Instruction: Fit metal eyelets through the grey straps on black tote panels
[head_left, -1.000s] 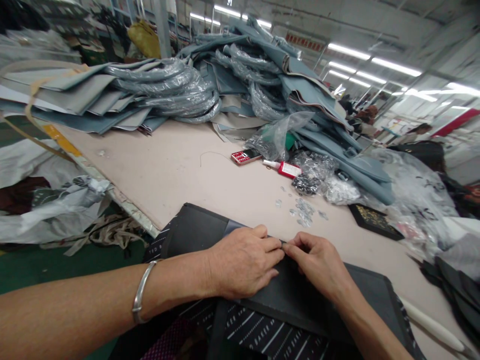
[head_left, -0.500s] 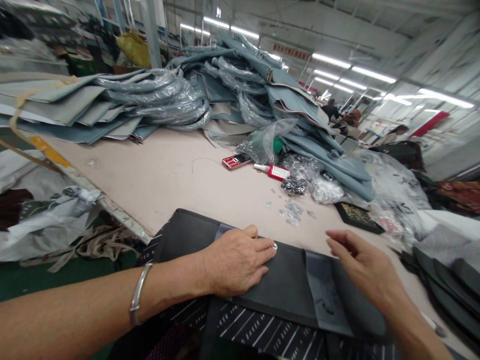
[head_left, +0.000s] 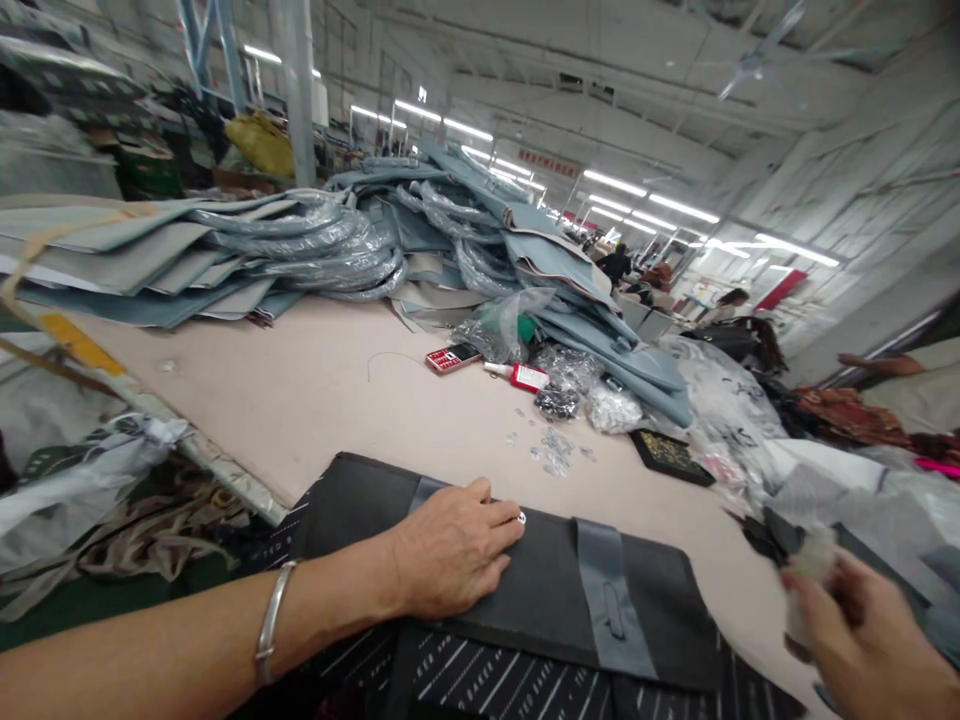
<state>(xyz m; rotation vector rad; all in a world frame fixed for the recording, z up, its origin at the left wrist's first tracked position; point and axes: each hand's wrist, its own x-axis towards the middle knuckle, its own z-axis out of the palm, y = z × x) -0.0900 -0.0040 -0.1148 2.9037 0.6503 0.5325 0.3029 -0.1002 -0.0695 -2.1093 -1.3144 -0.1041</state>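
My left hand [head_left: 454,550] lies over a black panel [head_left: 536,585], its fingers closed at the panel's upper edge. A small silvery washer [head_left: 522,517] with holes shows at its fingertips. Two dark grey strips cross the panel; the right strip [head_left: 609,595] has a slot-shaped outline. Beneath the panel hangs black lining [head_left: 487,680] with white lettering and slanted lines. At the far right, my right hand [head_left: 870,630] is closed round a pale, blurred object [head_left: 808,590] with a darker lower end. Motion blur hides its exact kind.
Loose metal washers [head_left: 553,450] lie beyond the panel. Behind them are a red-and-black phone [head_left: 452,358], a red-and-white bottle [head_left: 525,376], plastic bags [head_left: 613,408] and a black tray [head_left: 671,458] of brass-coloured pieces. Blue-grey pieces [head_left: 450,230] are heaped at the back.
My right hand has moved right and down, away from the panel, and has taken hold of the pale object. My left hand stays on the panel. The view has tilted upward and turned right.
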